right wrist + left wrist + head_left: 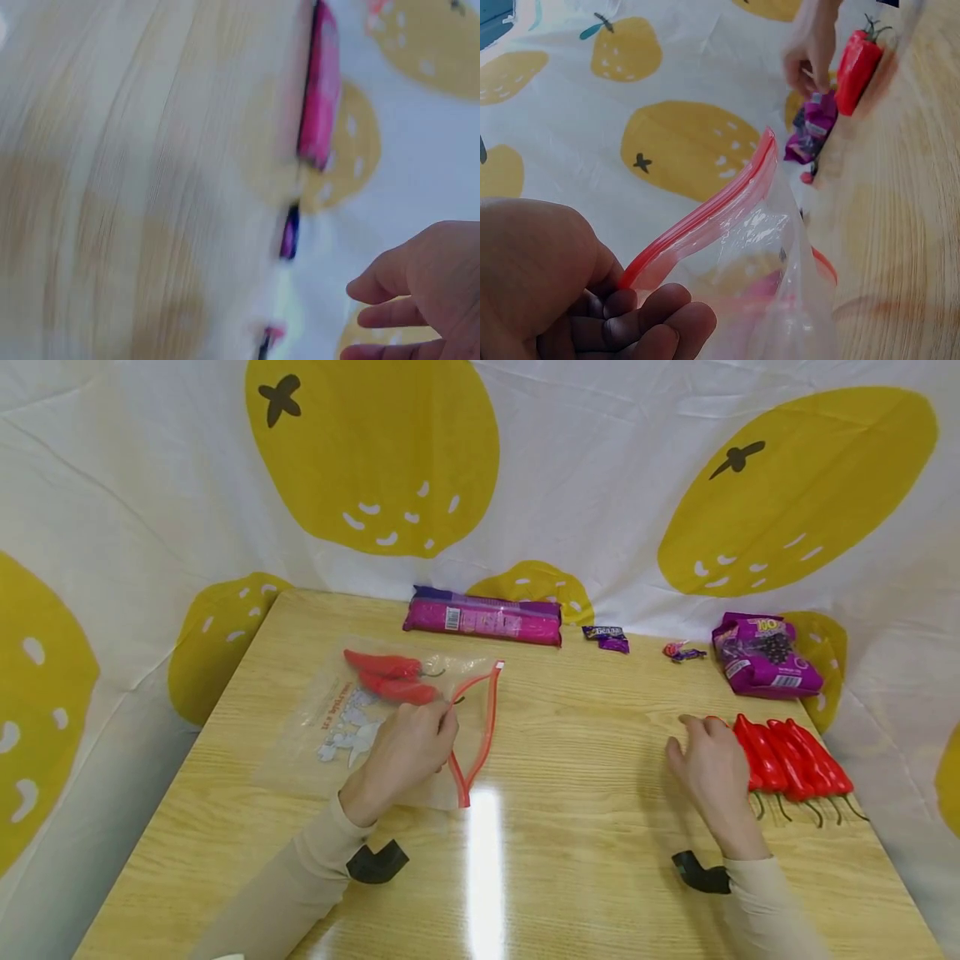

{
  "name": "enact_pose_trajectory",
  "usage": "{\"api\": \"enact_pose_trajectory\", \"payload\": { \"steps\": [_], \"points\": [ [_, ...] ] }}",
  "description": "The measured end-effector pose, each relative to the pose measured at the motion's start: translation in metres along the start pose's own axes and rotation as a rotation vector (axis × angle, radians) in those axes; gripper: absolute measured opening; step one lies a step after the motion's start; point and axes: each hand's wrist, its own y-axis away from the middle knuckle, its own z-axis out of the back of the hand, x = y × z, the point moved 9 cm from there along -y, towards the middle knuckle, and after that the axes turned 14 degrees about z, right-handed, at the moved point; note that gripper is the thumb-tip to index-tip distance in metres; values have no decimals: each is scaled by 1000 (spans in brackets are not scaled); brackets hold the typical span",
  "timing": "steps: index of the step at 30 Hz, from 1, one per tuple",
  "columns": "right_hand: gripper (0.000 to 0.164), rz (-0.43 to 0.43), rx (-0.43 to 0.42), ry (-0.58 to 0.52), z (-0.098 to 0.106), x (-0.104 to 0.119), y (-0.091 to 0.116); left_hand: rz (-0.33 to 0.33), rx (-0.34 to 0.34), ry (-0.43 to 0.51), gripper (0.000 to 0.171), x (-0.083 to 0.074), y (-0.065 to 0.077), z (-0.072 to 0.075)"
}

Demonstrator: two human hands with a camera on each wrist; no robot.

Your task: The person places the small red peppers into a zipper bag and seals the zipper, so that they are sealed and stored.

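A clear zip bag (300,752) with a red zip edge lies on the left of the table, its mouth parted toward the right. Inside it are red chili peppers (386,665) with green stems. My left hand (408,739) pinches the bag's red rim, and the left wrist view shows that zip edge (705,217) rising from between thumb and fingers. Beside a row of several glossy red peppers (798,764) at the right is my right hand (708,768), partly covering the leftmost one. Its fingers (394,313) are extended and hold nothing in the right wrist view.
Along the back edge lie a long purple packet (487,617), small purple wrapped sweets (606,635), another little pair of sweets (682,652) and a bulky purple bag (767,656). A patterned white cloth (570,468) hangs behind the table.
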Motion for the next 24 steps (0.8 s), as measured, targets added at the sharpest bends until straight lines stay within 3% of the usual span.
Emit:
{"api": "enact_pose_trajectory", "payload": {
  "steps": [5,8,12,20,24],
  "points": [
    [35,-194,217,117,-3,-57,31,3,-6,-5,32,0,0,1],
    [36,-221,336,118,-11,-67,43,2,-10,-6,32,0,0,2],
    [35,-235,414,81,-19,-68,47,1,-15,-2,32,0,1,3],
    [29,-252,508,43,-28,-70,49,10,7,0,32,0,0,1],
    [28,-237,442,29,-22,-64,45,4,6,3,32,-1,1,0]
  ]
}}
